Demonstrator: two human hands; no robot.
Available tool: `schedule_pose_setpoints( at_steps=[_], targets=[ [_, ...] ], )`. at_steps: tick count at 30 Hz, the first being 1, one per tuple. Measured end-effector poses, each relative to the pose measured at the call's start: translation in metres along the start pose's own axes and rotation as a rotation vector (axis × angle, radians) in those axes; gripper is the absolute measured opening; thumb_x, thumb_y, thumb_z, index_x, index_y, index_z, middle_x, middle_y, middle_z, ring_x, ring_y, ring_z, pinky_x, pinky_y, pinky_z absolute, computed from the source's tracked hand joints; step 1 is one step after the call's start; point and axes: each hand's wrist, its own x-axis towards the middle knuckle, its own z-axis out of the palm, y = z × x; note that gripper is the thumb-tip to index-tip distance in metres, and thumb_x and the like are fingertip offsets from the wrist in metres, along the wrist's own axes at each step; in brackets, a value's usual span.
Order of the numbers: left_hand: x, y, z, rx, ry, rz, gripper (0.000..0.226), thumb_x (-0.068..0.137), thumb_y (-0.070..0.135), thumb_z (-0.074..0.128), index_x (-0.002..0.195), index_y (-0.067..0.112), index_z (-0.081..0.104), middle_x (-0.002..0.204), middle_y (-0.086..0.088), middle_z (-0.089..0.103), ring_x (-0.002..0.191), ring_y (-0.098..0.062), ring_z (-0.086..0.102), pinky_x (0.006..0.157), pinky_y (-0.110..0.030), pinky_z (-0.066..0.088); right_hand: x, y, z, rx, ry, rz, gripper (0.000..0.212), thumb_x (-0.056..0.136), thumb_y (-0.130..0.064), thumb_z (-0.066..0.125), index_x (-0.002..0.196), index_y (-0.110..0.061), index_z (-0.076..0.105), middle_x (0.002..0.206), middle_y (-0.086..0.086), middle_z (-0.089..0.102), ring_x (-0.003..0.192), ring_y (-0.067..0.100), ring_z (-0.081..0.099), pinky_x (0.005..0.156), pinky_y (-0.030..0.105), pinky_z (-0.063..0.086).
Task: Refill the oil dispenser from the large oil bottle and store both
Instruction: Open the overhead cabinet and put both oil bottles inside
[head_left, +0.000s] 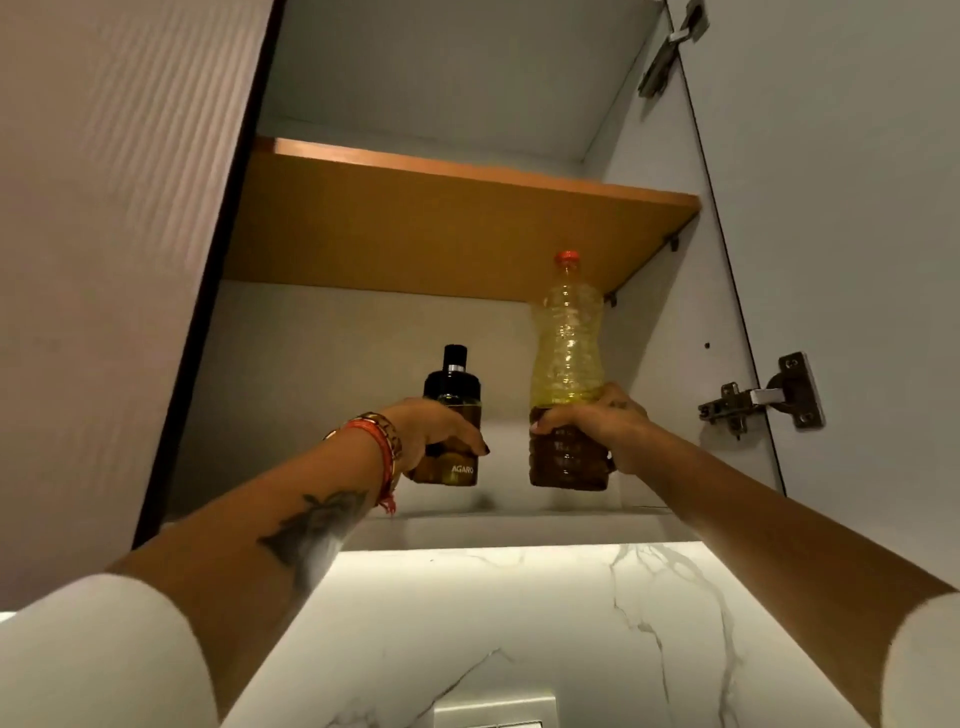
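The open cabinet (363, 353) takes in both raised hands. The right hand (597, 421) grips the bottle (567, 338), partly full; the left hand (441, 431) grips the dispenser (453, 415), both just above the lower shelf. Refilling looks done; only setting down and releasing seems left.

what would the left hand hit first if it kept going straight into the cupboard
Probably the cupboard's back wall. The left hand holds the oil dispenser, and nothing shows between it and the wall, though depth is unclear.
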Motion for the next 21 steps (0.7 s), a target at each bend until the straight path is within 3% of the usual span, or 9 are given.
schedule_pose_setpoints(
  at_steps=[3,6,9,12,14,16,19,21],
  targets=[
    [0.014,-0.007,0.009,0.018,-0.019,-0.066,0.033,0.070,0.001,0.075,0.093,0.006,0.052,0.101,-0.017,0.060,0.097,-0.034,0.059,0.091,-0.046,0.048,0.013,0.014,0.004,-0.034,0.013,0.036,0.083,0.041,-0.028,0.088,0.110,-0.020,0.042,0.103,0.005,0.057,0.093,0.026,0.059,0.074,0.037,0.054],
    [0.024,-0.013,0.015,0.059,-0.041,-0.100,0.028,0.071,0.002,0.074,0.087,0.006,0.052,0.093,-0.015,0.060,0.105,-0.035,0.058,0.096,-0.047,0.045,0.022,0.025,0.004,-0.066,-0.002,0.071,0.092,0.029,-0.032,0.088,0.109,-0.021,0.043,0.103,0.006,0.059,0.092,0.027,0.060,0.076,0.041,0.055],
    [0.028,-0.015,0.018,0.075,-0.080,-0.116,0.024,0.072,0.002,0.074,0.083,0.006,0.053,0.080,-0.013,0.059,0.088,-0.031,0.060,0.085,-0.043,0.048,0.028,0.028,0.001,-0.089,-0.031,0.079,0.104,0.014,-0.034,0.085,0.110,-0.019,0.046,0.101,0.007,0.062,0.088,0.027,0.062,0.067,0.039,0.056],
    [0.027,-0.016,0.016,0.043,-0.106,-0.120,0.022,0.070,0.000,0.074,0.081,0.006,0.056,0.079,-0.012,0.061,0.083,-0.031,0.059,0.089,-0.044,0.047,0.026,0.026,-0.001,-0.058,-0.072,0.066,0.094,0.032,-0.026,0.090,0.114,-0.016,0.045,0.099,0.007,0.063,0.080,0.023,0.063,0.053,0.028,0.049],
    [0.023,-0.016,0.014,0.037,-0.127,-0.117,0.044,0.057,0.001,0.080,0.096,0.004,0.061,0.093,-0.015,0.066,0.096,-0.033,0.060,0.096,-0.048,0.045,0.024,0.028,-0.002,-0.044,-0.090,0.085,0.088,0.044,-0.021,0.090,0.117,-0.014,0.042,0.100,0.007,0.061,0.074,0.020,0.061,0.049,0.026,0.044],
    [0.011,-0.014,0.014,0.080,-0.157,-0.110,0.089,0.038,0.011,0.088,0.120,0.004,0.055,0.114,-0.017,0.063,0.109,-0.036,0.057,0.099,-0.049,0.043,0.018,0.028,-0.002,-0.059,-0.128,0.089,0.090,0.050,-0.025,0.089,0.124,-0.013,0.038,0.111,0.008,0.058,0.081,0.020,0.059,0.054,0.027,0.045],
    [-0.004,-0.012,0.014,0.271,-0.040,-0.038,0.098,0.067,0.036,0.078,0.142,0.004,0.023,0.139,-0.008,0.038,0.133,-0.036,0.032,0.110,-0.044,0.027,0.009,0.028,-0.003,-0.077,-0.090,0.042,0.112,0.054,-0.045,0.085,0.139,-0.013,0.019,0.133,0.011,0.044,0.114,0.026,0.049,0.089,0.038,0.047],
    [-0.012,-0.008,0.009,0.315,0.079,0.015,0.122,0.067,0.056,0.070,0.146,0.006,-0.009,0.154,-0.014,0.014,0.140,-0.037,0.017,0.114,-0.044,0.019,-0.005,0.025,-0.009,-0.108,0.042,-0.016,0.114,0.059,-0.058,0.076,0.144,-0.018,0.011,0.143,0.013,0.035,0.128,0.031,0.039,0.100,0.042,0.039]
  ],
)
